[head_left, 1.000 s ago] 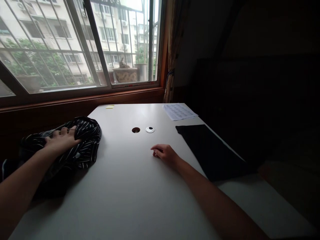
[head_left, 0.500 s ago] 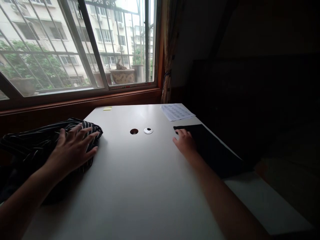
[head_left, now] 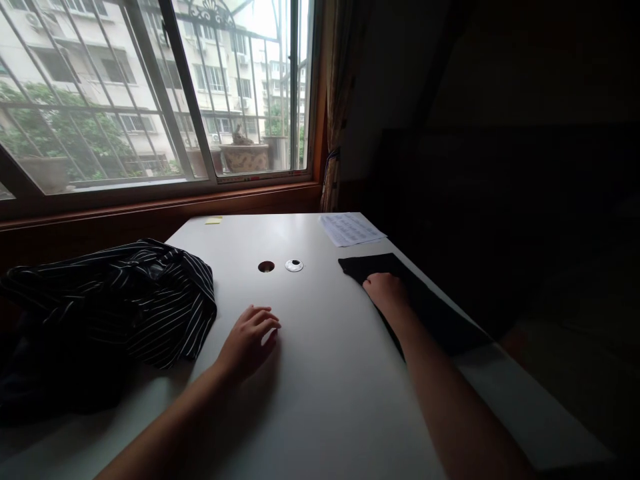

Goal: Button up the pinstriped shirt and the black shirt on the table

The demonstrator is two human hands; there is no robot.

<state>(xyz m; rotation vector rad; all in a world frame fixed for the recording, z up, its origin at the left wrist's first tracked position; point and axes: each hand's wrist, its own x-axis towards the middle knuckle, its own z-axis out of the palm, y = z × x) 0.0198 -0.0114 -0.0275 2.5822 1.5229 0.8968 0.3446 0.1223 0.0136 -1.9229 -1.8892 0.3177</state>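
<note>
My left hand [head_left: 250, 338] hovers over the middle of the white table [head_left: 320, 400], its fingers loosely bent and apart, with nothing in it. To its left lies a heap of black clothing with white pinstripes [head_left: 167, 313], rumpled and apart from the hand. My right hand [head_left: 387, 291] is closed on the left edge of a dark folded cloth [head_left: 440, 317] that lies flat along the table's right side. Its fingertips are tucked out of sight, and the cloth's kind is hard to make out in the dim light.
Printed sheets of paper [head_left: 351, 229] lie at the table's far right, and a yellow sticky note [head_left: 214, 220] at the far left. A round cable hole [head_left: 267, 267] sits beside a silver ring-shaped cover [head_left: 294, 265]. Behind stands a barred window [head_left: 240, 87] with a curtain [head_left: 333, 160].
My left hand has left the striped clothing and moved right over the table. My right hand has closed on the dark cloth, whose near-left edge has shifted left.
</note>
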